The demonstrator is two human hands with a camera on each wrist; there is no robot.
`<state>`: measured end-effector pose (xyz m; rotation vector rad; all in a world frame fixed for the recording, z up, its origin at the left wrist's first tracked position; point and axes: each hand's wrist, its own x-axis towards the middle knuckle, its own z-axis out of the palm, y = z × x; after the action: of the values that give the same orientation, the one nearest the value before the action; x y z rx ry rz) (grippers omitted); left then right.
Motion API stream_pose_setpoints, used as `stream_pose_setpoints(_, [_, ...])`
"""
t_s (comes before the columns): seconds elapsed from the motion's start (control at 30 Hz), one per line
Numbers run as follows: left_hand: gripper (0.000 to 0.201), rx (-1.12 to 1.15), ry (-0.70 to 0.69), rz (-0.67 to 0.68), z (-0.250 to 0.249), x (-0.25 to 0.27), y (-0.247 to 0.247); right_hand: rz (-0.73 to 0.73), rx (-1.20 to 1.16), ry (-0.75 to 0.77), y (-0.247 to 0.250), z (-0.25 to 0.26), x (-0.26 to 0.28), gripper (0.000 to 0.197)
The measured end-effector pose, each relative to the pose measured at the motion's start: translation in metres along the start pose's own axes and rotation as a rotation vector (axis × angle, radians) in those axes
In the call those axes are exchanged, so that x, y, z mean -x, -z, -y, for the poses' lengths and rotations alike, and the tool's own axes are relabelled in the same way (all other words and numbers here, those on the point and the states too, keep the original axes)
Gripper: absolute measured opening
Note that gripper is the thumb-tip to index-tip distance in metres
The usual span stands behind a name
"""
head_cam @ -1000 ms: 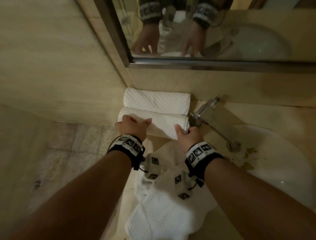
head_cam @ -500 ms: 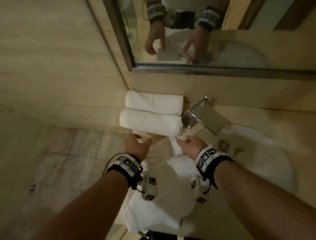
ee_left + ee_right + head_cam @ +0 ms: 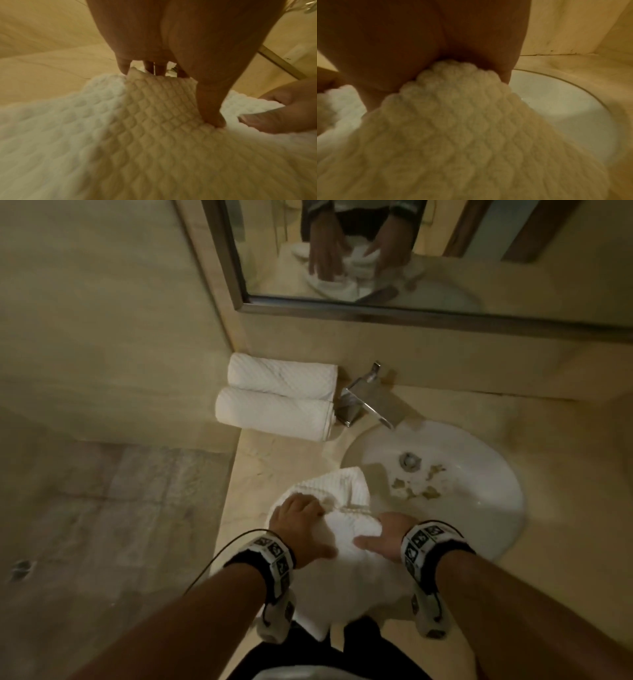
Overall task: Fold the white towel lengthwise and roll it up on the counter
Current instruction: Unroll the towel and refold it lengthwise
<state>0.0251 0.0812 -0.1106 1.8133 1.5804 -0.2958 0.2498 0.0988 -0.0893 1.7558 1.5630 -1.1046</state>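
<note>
A loose white waffle-weave towel (image 3: 346,487) lies crumpled on the beige counter (image 3: 267,460) at its near edge, partly over the sink rim and hanging off the front. My left hand (image 3: 298,518) grips a fold on the towel's left side. In the left wrist view its thumb (image 3: 211,108) presses the towel (image 3: 154,121) while the fingers curl over the fold's far edge. My right hand (image 3: 380,539) holds the right side, and the towel (image 3: 453,121) bunches into its palm (image 3: 436,40) in the right wrist view.
Two rolled white towels (image 3: 281,376) (image 3: 274,417) lie side by side against the back wall. A chrome faucet (image 3: 368,402) stands right of them over a white sink (image 3: 479,525) with brown debris (image 3: 414,491). A mirror (image 3: 411,251) hangs above. The counter's left edge drops to the floor (image 3: 102,525).
Both hands left the front rolled towel at the back, drew toward me and took hold of the loose towel at the near edge.
</note>
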Motion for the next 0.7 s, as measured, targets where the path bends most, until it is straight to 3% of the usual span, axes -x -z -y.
stream_pose_setpoints(0.1, [0.066, -0.174, 0.027, 0.022, -0.026, -0.002, 0.003, -0.038, 0.016, 0.022, 0.0, -0.018, 0.018, 0.104])
stream_pose_setpoints(0.2, [0.057, -0.202, -0.031, -0.003, -0.059, -0.002, 0.005, -0.081, -0.027, 0.034, 0.008, -0.045, 0.038, 0.1])
stream_pose_setpoints(0.33, [0.027, 0.037, -0.179, -0.06, -0.11, -0.008, 0.022, 0.081, -0.237, 0.002, 0.039, -0.1, 0.064, 0.089])
stream_pose_setpoints(0.4, [0.032, 0.219, -0.267, -0.076, -0.146, -0.011, 0.036, 0.093, -0.362, -0.008, 0.054, -0.132, 0.076, 0.091])
stream_pose_setpoints(0.47, [0.035, 0.324, -0.325, -0.181, -0.185, -0.014, 0.055, -0.01, -0.481, 0.01, 0.071, -0.162, 0.086, 0.082])
stream_pose_setpoints(0.57, [0.034, 0.405, -0.408, -0.365, -0.257, -0.016, 0.091, -0.272, -0.601, 0.09, 0.112, -0.203, 0.116, 0.047])
stream_pose_setpoints(0.7, [0.015, 0.498, -0.503, -0.606, -0.365, -0.011, 0.139, -0.63, -0.607, 0.14, 0.171, -0.273, 0.164, 0.055])
